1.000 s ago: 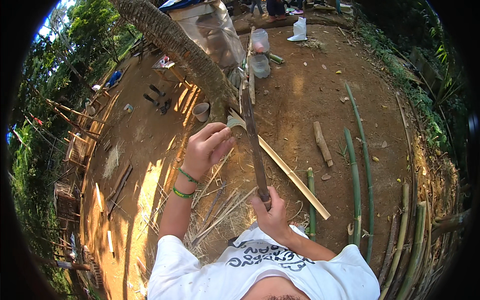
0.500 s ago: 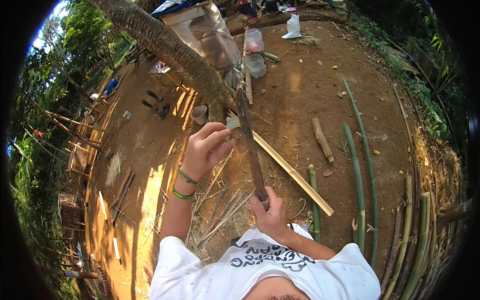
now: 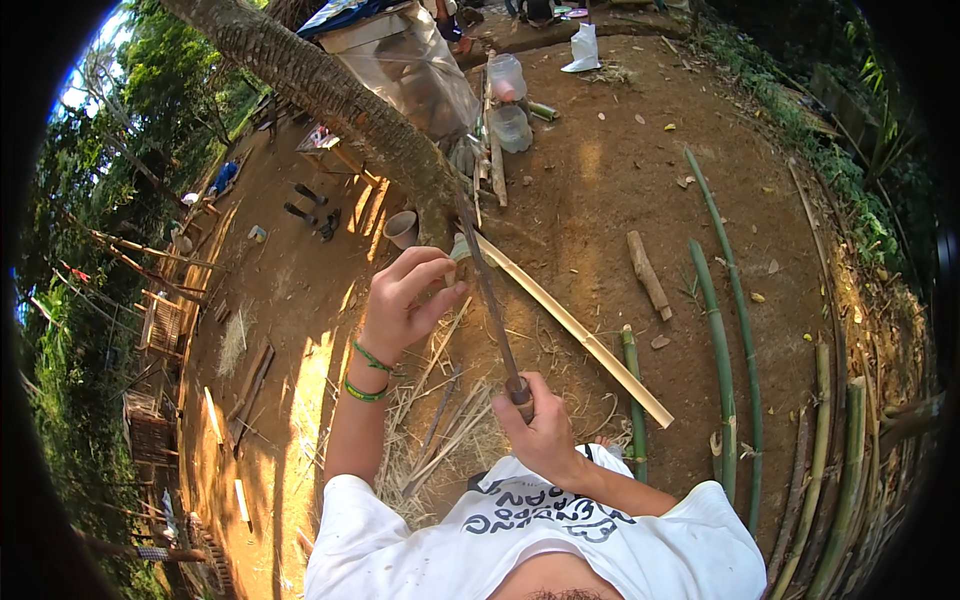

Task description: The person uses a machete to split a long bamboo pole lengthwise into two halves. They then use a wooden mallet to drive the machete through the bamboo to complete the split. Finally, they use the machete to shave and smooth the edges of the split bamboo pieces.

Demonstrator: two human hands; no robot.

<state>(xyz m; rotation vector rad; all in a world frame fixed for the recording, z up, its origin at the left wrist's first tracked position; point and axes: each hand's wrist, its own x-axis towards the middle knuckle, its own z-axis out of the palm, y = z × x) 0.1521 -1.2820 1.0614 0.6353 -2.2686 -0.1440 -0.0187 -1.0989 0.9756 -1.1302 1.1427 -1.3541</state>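
Note:
My right hand (image 3: 541, 428) is wrapped round the wooden handle of a machete (image 3: 490, 290). Its long dark blade points up and away from me, seen nearly edge-on, towards the foot of the leaning tree. To the left of the blade, my left hand (image 3: 408, 298) is raised with its fingers curled and the thumb drawn in. Something small and pale seems to show at the fingertips, too small to name. Beyond the blade, a split length of pale bamboo (image 3: 580, 335) slants from the tree's foot down to the right.
Green bamboo poles (image 3: 716, 345) and a short log (image 3: 648, 275) lie to the right. Shavings and thin strips (image 3: 450, 440) cover the ground before me. A leaning tree trunk (image 3: 330, 90), a bucket (image 3: 401, 229) and clear plastic containers (image 3: 512, 130) stand farther off. People are partly visible at the top.
The machete has turned from showing its broad side to nearly edge-on, and its blade has shifted left, closer to my left hand. My left hand has barely moved.

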